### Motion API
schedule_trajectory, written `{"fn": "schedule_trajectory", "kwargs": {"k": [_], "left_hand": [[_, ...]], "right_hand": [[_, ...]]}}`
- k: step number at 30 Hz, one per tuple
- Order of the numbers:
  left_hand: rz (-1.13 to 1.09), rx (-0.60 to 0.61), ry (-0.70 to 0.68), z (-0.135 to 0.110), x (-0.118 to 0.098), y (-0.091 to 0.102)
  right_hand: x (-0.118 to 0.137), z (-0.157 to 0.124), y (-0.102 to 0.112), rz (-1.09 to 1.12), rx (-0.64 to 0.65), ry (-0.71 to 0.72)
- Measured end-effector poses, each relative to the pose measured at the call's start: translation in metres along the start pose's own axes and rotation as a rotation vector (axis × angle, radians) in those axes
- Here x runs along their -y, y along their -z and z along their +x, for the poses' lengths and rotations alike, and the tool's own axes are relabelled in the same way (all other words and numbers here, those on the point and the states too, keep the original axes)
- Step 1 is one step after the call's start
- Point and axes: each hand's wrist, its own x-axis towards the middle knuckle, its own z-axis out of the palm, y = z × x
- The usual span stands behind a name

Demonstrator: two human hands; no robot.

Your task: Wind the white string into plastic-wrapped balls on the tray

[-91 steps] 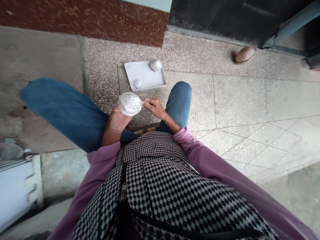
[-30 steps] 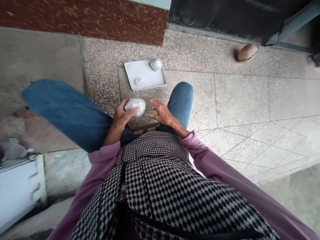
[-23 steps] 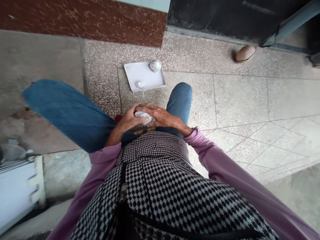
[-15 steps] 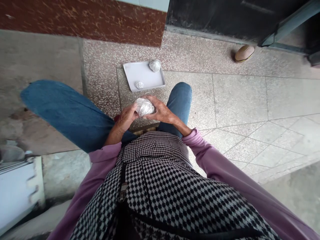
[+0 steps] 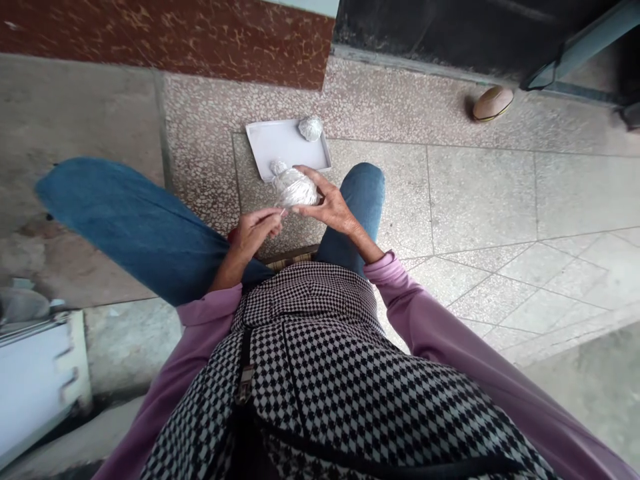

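Observation:
A shiny white ball of string (image 5: 296,187) is held above the floor between my knees. My right hand (image 5: 327,200) wraps its thumb and fingers around the ball's right side. Just below and left of it, my left hand (image 5: 257,230) pinches a thin strand of string (image 5: 283,212) at the ball's lower edge. Behind the ball lies a white tray (image 5: 277,137) on the floor. One more string ball (image 5: 311,129) rests at its far right corner, and a smaller string ball (image 5: 278,166) sits near its front edge, partly hidden by the held one.
Speckled stone floor (image 5: 480,193) spreads out to the right. A reddish-brown marbled block (image 5: 200,43) stands beyond the tray. Near a dark panel at upper right lies a rounded tan object (image 5: 493,104). A white box-like object (image 5: 35,380) is at lower left.
The ball has moved up and away from me in my right hand. My left hand has come off the ball's side and now pinches a strand below it.

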Motion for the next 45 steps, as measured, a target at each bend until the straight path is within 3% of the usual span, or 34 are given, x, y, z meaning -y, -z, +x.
{"fn": "schedule_trajectory", "kwargs": {"k": [3,5,8,11,14,21,25,29,33,36,40,45], "left_hand": [[0.24,-0.01,-0.07,-0.006,-0.007,0.001],[0.341,-0.017,-0.112,-0.008,-0.012,-0.001],[0.414,0.007,-0.124,-0.009,-0.018,-0.004],[0.408,0.037,-0.09,-0.008,-0.019,-0.002],[0.341,0.043,-0.052,-0.005,-0.02,0.003],[-0.054,-0.009,0.076,0.001,-0.022,0.006],[-0.202,-0.118,0.075,0.003,-0.017,0.0],[-0.035,-0.147,0.005,0.001,-0.013,-0.004],[0.135,-0.051,-0.038,-0.003,-0.018,-0.004],[0.177,-0.017,-0.029,-0.006,-0.024,-0.003],[0.193,0.008,-0.024,-0.007,-0.028,-0.002],[0.254,-0.043,-0.008,-0.005,-0.027,0.0]], "right_hand": [[-0.008,0.015,0.009,-0.12,-0.037,-0.043],[-0.015,0.016,0.003,-0.208,-0.011,-0.099],[-0.023,0.003,-0.02,-0.337,0.101,-0.179],[-0.021,-0.022,-0.042,-0.372,0.293,-0.18],[-0.011,-0.044,-0.047,-0.218,0.408,-0.146],[0.011,-0.054,-0.032,0.309,0.381,-0.163],[0.025,-0.054,-0.022,0.379,0.282,-0.126],[0.035,-0.04,0.012,0.325,0.036,-0.091],[0.017,-0.006,0.052,0.005,-0.256,-0.089],[-0.01,0.017,0.058,-0.279,-0.332,-0.107],[-0.033,0.022,0.021,-0.425,-0.099,-0.212],[-0.023,-0.003,-0.035,-0.266,0.235,-0.192]]}}
